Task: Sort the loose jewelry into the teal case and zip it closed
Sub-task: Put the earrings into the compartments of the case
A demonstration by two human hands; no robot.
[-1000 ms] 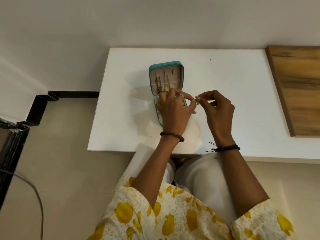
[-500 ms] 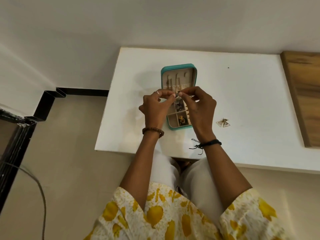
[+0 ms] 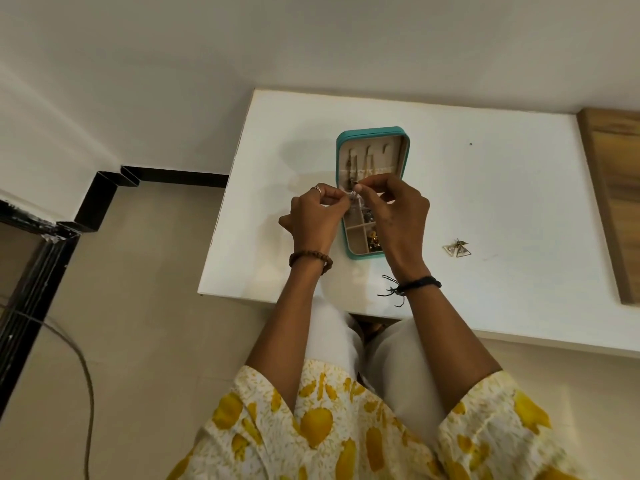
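A: Where was the teal case (image 3: 373, 136)?

B: It lay open on the white desk (image 3: 485, 209), toward the left half, lid flat on the far side and the divided tray on the near side. Its near end sat close to the desk's near edge, with a strip of bare top between.

A: And the hands?

B: Both hovered over the middle of the case. The left hand (image 3: 317, 216) and the right hand (image 3: 398, 213) each had a fingertip grip, thumb against forefinger, pinching one small piece of jewelry (image 3: 354, 192) between them. What kind of piece it was I could not tell.

A: Anything loose?

B: A pair of triangular earrings (image 3: 456, 248) lay on the desk to the right of the case, well apart from it and clear of the right wrist.

A: Open room?

B: Bare white top stretched right of the earrings up to a wooden board (image 3: 613, 202) at the right edge, and on the far side to the wall. Left of the case the desk's edge was near.
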